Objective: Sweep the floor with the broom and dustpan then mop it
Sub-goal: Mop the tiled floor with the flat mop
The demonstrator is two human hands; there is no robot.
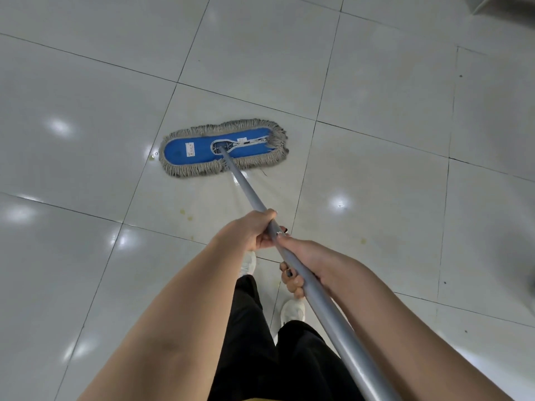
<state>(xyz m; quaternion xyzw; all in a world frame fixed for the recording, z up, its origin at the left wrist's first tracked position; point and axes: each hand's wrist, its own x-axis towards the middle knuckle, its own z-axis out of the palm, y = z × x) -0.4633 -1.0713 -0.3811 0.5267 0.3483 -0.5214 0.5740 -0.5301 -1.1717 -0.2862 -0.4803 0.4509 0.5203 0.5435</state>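
Lower down, mop handle (249,190) out of frame past right hand (307,263).

Both bare forearms reach forward and down, meeting in the middle. The left hand (254,231) sits further out, fingers curled over the mop handle (252,192) from above. The right hand (304,264) grips just behind it, nearly touching, fingers wrapped underneath with dark-painted nails showing.

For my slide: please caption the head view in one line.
The left hand and right hand grip the grey mop handle; blue mop head flat on tiled floor.
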